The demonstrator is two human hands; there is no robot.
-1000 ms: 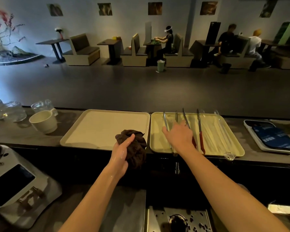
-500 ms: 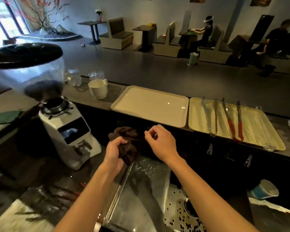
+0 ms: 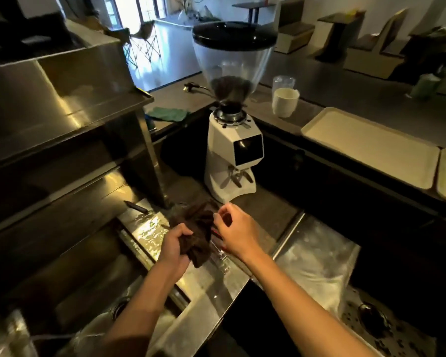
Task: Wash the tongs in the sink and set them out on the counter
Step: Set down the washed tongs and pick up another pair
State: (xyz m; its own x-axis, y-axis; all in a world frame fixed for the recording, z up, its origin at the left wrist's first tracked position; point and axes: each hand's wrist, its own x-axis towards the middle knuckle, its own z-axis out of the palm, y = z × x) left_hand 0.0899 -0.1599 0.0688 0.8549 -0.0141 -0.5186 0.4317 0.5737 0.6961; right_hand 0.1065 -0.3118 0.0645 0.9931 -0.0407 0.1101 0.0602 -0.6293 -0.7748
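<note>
**Cloth in hand over the sink ledge**

The left hand (image 3: 174, 249) grips a bunched brown cloth (image 3: 198, 228) above the steel ledge between the basins. Just right of it, partly hidden, lie what look like red-handled tongs (image 3: 220, 257). The right hand (image 3: 238, 234) hovers, fingers curled (pinching the cloth's edge or not, I cannot tell). A cream tray (image 3: 371, 145) sits far right.

My left hand (image 3: 175, 249) grips a bunched dark brown cloth (image 3: 200, 228) over the wet steel ledge (image 3: 147, 229) between two sinks. My right hand (image 3: 238, 234), loosely curled, sits just beside the cloth. A white coffee grinder (image 3: 231, 155) stands behind.
</note>
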